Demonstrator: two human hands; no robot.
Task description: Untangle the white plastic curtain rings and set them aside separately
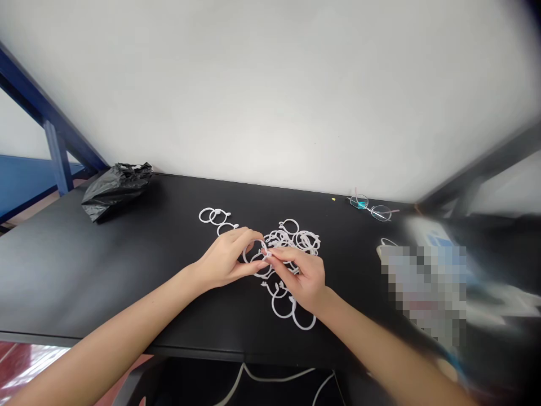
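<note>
My left hand (228, 259) holds a white plastic ring (244, 254) between thumb and fingers, at the middle of the black table. From the right, my right hand (304, 276) pinches at the same ring near its small clasp, the fingertips of both hands almost meeting. The fingers partly hide that clasp, so I cannot tell if it is fastened. Behind and below the hands lies a heap of similar white rings (310, 241), some overlapping or linked. Closer to me are a few more rings (283, 316). Left of the heap, a short row of rings (217, 224) lies apart.
A crumpled black plastic bag (116, 192) sits at the table's back left. Eyeglasses (381, 213) and a tiny yellow bit (333, 199) are near the wall. Blurred, partly pixelated items (426, 282) occupy the right side. White cables (279, 379) hang below the front edge.
</note>
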